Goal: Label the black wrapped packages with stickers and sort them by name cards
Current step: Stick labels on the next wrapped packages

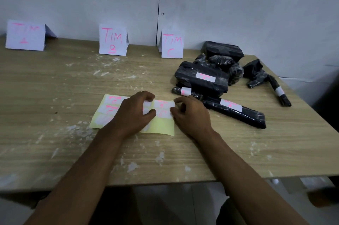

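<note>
Nearest, yellow sticker sheet (161, 126) flat on wooden table (55, 85), long axis left-right, close to near edge. Left hand (133, 114) presses sheet, fingers curled on it. Right hand (190, 113) pinches white sticker (164, 104) at sheet's right edge. Further right, black packages (220, 70) piled, 4 labelled; long package (236, 113) angles near-right toward right table edge. Open tabletop left and centre. Far edge: 3 name cards upright, TIM A (24, 35), TIM B (112, 39), TIM C (171, 44).
</note>
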